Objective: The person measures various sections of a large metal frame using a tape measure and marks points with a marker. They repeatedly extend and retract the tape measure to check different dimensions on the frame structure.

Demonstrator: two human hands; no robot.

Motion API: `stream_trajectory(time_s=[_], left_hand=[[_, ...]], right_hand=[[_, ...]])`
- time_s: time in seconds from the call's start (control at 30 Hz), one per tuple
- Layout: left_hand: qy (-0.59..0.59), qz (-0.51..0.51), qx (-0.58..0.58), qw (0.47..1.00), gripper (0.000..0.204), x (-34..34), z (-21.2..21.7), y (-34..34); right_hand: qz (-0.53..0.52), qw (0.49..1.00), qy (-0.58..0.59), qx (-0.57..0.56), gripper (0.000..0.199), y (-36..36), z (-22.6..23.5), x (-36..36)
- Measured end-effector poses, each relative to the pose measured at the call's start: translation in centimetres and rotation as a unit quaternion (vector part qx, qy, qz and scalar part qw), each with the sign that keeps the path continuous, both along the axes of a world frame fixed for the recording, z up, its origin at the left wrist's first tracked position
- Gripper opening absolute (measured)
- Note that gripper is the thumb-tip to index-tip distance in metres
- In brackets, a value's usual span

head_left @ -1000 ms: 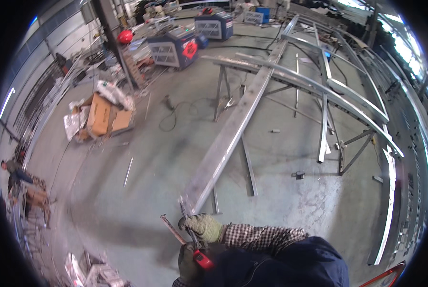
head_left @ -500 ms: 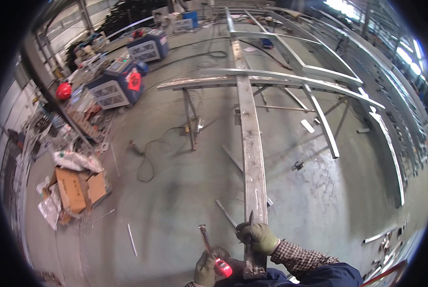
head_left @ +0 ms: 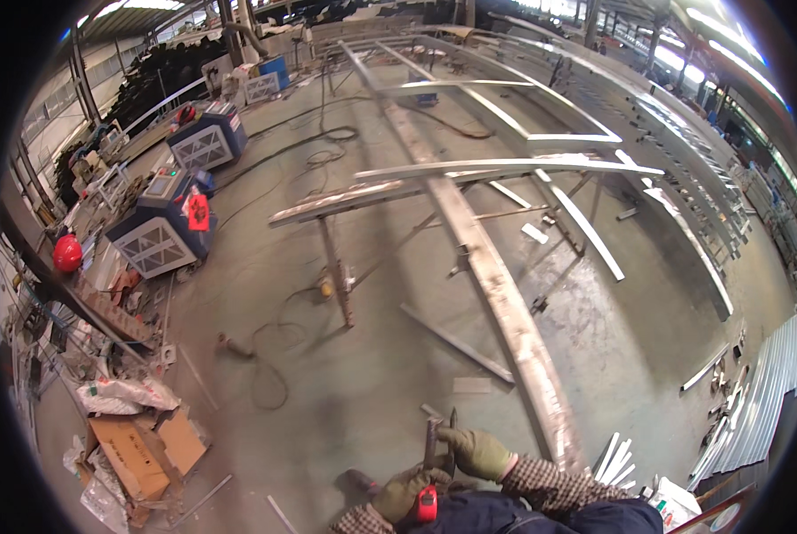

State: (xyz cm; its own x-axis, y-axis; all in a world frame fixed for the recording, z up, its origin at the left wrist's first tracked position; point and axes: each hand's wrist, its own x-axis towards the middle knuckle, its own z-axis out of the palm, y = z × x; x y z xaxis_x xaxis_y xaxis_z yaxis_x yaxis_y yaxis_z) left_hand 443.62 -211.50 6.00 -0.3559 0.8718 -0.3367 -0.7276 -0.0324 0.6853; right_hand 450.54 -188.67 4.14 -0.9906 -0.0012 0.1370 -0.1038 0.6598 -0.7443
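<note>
Both my gloved hands are close together at the lower middle, in front of my body. My left hand [head_left: 400, 495] is closed around a red tape measure [head_left: 428, 504]. My right hand [head_left: 478, 452], in an olive glove, is closed on a thin, dark, pointed piece [head_left: 453, 418] whose exact kind I cannot make out. A narrow dark bar [head_left: 432, 438] stands up between the hands; which one grips it is unclear. Right of my hands, a long metal beam [head_left: 516, 325] runs away from me, its far part crossing a trestle.
The trestle's crossbar [head_left: 327, 204] carries a welded metal frame [head_left: 496, 107] and loose bars. Offcuts [head_left: 461, 343] and cables [head_left: 269, 356] lie on the floor. Blue-white machines [head_left: 153, 227] and torn cardboard [head_left: 131, 454] stand left. Corrugated sheets [head_left: 763, 392] lie right.
My view has turned, so the beam now slants to the right of my hands. My right hand has come off the beam, and my two hands have drawn together.
</note>
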Motion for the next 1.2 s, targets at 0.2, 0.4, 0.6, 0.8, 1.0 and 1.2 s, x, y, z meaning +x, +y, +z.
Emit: stream_trajectory(time_s=[0.2,0.4,0.6,0.8,1.0,1.2], left_hand=[[-0.047,-0.024,-0.007,0.999,0.050,-13.8,3.6,-12.8],[0.030,0.008,-0.005,1.000,0.037,-26.3,3.9,-19.2],[0.105,-0.018,-0.048,0.993,0.037,-40.6,1.4,-20.4],[0.281,0.134,-0.149,0.939,0.045,-57.9,3.3,-19.0],[0.109,0.334,-0.119,0.929,0.037,-73.9,3.5,-15.8],[0.332,0.294,-0.075,0.893,0.027,-91.5,0.3,-10.4]], right_hand=[[0.122,0.988,-0.009,0.093,0.076,-10.4,3.7,-15.6],[0.139,0.989,0.030,0.048,0.071,-17.0,7.0,-29.8],[0.242,0.969,-0.028,-0.048,0.062,-19.4,4.4,-45.6],[0.179,0.973,-0.029,-0.140,0.059,-19.6,3.2,-64.0],[0.031,0.802,-0.209,-0.558,0.070,-19.2,3.3,-77.5],[0.023,0.768,-0.161,-0.619,0.090,-19.6,1.4,-93.4]])
